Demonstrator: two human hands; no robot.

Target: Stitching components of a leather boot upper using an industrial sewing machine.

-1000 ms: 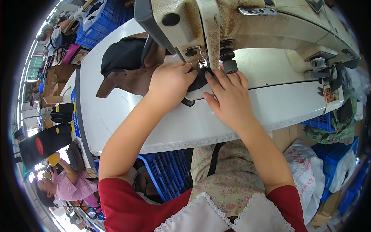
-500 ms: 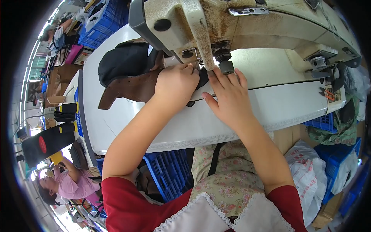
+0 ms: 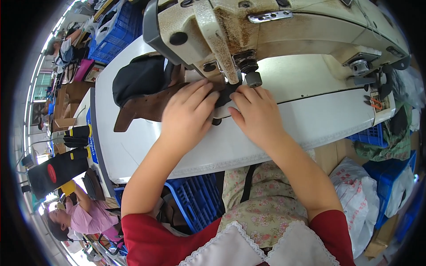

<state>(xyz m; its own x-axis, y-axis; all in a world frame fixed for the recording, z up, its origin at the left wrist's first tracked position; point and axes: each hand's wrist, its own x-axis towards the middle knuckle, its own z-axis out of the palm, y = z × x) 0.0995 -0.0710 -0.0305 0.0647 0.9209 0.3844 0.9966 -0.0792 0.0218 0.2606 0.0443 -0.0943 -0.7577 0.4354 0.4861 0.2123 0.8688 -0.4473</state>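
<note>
A brown leather piece (image 3: 148, 104) joined to black material (image 3: 141, 79) lies on the sewing machine's bed, with a dark strip (image 3: 225, 94) running under the presser-foot area. My left hand (image 3: 186, 115) rests over the leather, its fingers stretched out and a little blurred; its thumb is hardly visible. On the strip's right side, the fingertips of my right hand (image 3: 258, 114) touch the dark material just below the needle area. That thumb stands apart from the fingers. The cream sewing machine (image 3: 306, 37) hides part of the work around the needle.
The white machine table (image 3: 310, 119) has a ruler strip along its near edge. Below it on the left stands a blue crate (image 3: 195, 199). White plastic bags (image 3: 353, 190) sit at the right. A person in a pink top (image 3: 95, 215) works at the left.
My left hand has unbent from a closed grip and spread over the leather, shifting left. My right fingers have drawn in from a flatter spread. The machine appears slightly shifted left in view.
</note>
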